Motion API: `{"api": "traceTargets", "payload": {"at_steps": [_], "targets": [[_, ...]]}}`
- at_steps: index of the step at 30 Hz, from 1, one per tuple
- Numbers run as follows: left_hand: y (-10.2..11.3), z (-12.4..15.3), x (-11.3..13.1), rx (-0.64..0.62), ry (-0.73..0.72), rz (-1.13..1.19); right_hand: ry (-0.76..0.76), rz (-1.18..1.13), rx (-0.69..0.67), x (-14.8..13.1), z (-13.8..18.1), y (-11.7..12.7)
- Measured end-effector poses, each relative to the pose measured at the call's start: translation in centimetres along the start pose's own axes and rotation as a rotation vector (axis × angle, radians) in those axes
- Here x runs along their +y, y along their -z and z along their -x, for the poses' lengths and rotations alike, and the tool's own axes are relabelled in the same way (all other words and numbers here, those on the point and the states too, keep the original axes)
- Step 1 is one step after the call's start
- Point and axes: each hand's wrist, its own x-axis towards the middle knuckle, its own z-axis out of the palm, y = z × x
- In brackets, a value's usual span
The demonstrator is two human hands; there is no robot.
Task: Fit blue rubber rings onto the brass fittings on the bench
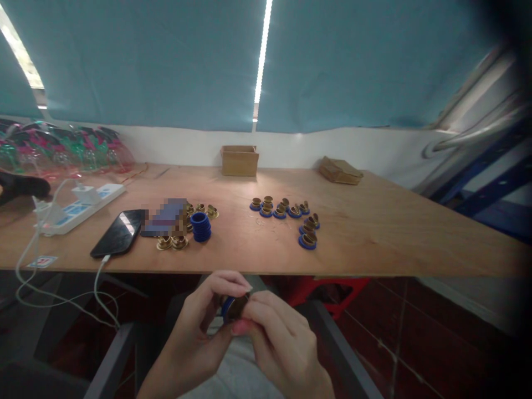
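Note:
Over my lap, below the table's front edge, both hands meet around a brass-coloured round fitting with a blue ring. My left hand grips its left side, thumb below and fingers curled over the top. On the other side, my right hand pinches its edge between thumb and fingers, which cover part of it. Beyond them on the table stands a stack of blue rings, beside loose brass fittings. Several brass fittings with blue rings sit in a loose group to the right.
A black phone on a white cable lies left, near a power strip and a blurred-out device. At the back are a small cardboard box, a crumpled brown packet and clear spray bottles. Chair arms flank my lap.

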Motion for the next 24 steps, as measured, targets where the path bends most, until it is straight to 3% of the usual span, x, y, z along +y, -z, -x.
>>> {"api": "traceTargets", "payload": {"at_steps": [8, 24], "targets": [[0.07, 0.12, 0.14, 0.004, -0.055, 0.053, 0.079, 0.035, 0.083, -0.49, -0.59, -0.46], [0.40, 0.29, 0.38, 0.007, -0.010, 0.063, 0.055, 0.008, 0.059, -0.75, -0.59, -0.48]]}}
